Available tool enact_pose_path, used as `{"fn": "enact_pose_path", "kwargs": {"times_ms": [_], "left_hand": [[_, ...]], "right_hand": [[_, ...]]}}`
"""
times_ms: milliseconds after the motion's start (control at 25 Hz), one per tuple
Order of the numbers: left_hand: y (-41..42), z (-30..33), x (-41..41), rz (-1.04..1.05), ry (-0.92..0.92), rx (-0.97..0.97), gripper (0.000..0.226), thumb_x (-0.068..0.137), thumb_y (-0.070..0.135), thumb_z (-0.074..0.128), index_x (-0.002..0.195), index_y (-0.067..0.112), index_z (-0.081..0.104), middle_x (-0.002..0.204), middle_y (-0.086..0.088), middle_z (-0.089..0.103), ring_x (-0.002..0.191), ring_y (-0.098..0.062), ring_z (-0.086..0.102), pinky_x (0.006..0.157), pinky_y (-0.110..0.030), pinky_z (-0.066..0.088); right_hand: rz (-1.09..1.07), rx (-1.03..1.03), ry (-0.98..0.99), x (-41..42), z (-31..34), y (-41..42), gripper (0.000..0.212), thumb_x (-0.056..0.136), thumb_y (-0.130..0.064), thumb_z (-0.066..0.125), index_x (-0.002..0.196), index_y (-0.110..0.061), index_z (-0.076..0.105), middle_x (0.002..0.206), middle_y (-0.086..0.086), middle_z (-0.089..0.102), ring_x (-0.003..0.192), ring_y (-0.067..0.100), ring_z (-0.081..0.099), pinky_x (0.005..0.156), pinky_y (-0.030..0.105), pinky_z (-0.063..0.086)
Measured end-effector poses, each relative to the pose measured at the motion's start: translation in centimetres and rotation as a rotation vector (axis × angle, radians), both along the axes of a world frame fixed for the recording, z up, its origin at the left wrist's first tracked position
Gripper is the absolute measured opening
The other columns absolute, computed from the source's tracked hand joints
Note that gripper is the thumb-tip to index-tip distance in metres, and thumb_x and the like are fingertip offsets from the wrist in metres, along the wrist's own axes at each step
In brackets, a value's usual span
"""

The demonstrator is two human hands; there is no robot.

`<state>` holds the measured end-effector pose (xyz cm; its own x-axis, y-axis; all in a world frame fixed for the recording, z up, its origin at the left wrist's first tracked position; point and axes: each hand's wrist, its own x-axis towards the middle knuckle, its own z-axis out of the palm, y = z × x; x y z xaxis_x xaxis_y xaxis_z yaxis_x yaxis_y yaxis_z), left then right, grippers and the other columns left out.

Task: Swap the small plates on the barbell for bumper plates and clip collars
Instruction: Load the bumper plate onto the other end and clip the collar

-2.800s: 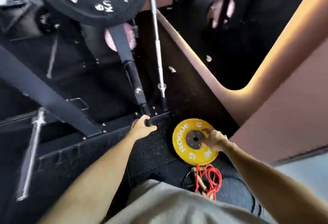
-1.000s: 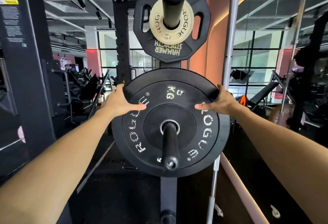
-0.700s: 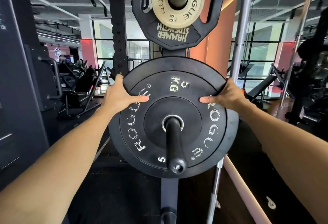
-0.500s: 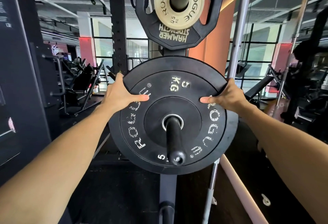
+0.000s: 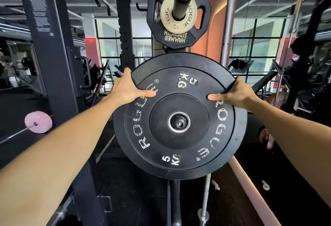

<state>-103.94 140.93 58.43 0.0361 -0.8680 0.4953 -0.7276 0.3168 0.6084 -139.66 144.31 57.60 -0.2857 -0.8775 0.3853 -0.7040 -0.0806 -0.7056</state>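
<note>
left hand [image 5: 128,89]: grips the upper-left rim of the bumper plate [image 5: 180,116], thumb flat on its face, fingers wrapped behind the edge.
right hand [image 5: 236,95]: grips the upper-right rim of the plate, thumb on the face, fingers hidden behind.
bumper plate: black, marked 5 KG, hangs on a storage peg [image 5: 179,122] whose end shows in the plate's hub; cannot tell how much peg is left to clear.
step: looks like you're pulling it off the peg. Draw straight toward you, both hands even, so the hub doesn't bind; expect the weight to drop once it clears.
above plate: 12-sided Hammer Strength plate [image 5: 179,12] with a small tan plate [image 5: 176,17] on an upper peg.
left of plate: black rack upright [image 5: 48,46]; small pink plate [image 5: 38,122] on a bar end.
floor [image 5: 134,190]: dark, below the plate.
room: gym, big windows behind the plate.
</note>
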Motion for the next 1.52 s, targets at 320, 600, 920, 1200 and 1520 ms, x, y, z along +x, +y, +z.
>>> {"fn": "enact_pose_path", "kwargs": {"times_ms": [320,600,920,1200,1520], "left_hand": [[11.0,3.5,5.2,0.008,-0.045,-0.05,0.102,0.046,0.063,0.09,0.122,0.017,0.041,0.117,-0.001,0.054,0.109,-0.023,0.051,0.084,-0.036,0.043],[21.3,5.4,15.5,0.139,-0.037,-0.051,0.092,0.048,0.06,0.091,0.113,0.017,0.042,0.105,0.003,0.054,0.099,-0.02,0.051,0.075,-0.033,0.041],[26.2,6.6,30.7,0.229,-0.069,-0.054,0.087,0.05,0.062,0.089,0.111,0.019,0.044,0.107,0.003,0.053,0.096,-0.018,0.047,0.078,-0.032,0.037],[25.5,6.3,46.3,0.166,-0.076,-0.057,0.103,0.046,0.067,0.089,0.127,0.023,0.044,0.115,0.007,0.059,0.106,-0.016,0.051,0.088,-0.032,0.043],[22.9,5.1,55.3,0.156,-0.093,0.025,0.092,0.051,0.064,0.088,0.12,0.021,0.045,0.116,0.005,0.058,0.103,-0.015,0.05,0.084,-0.03,0.039]], "right_hand": [[0.05,-0.077,0.079,5.3,2.5,9.7,0.106,0.049,-0.06,0.089,0.127,-0.008,0.04,0.122,0.008,0.052,0.114,0.027,0.05,0.089,0.035,0.041],[0.181,-0.088,0.182,16.0,4.7,15.5,0.116,0.043,-0.075,0.081,0.125,-0.004,0.04,0.128,0.015,0.054,0.119,0.035,0.052,0.098,0.042,0.046],[0.27,-0.116,0.282,31.2,6.0,17.6,0.132,0.032,-0.091,0.069,0.13,-0.006,0.04,0.125,0.011,0.052,0.121,0.035,0.051,0.1,0.045,0.045],[0.222,-0.105,0.303,45.8,5.7,17.5,0.129,0.027,-0.095,0.066,0.121,-0.009,0.048,0.105,0.002,0.056,0.093,0.023,0.054,0.084,0.036,0.049],[0.32,-0.075,0.251,55.3,5.0,16.8,0.064,0.055,-0.059,0.084,0.083,-0.021,0.043,0.08,-0.01,0.047,0.088,0.019,0.049,0.079,0.028,0.039]]}}
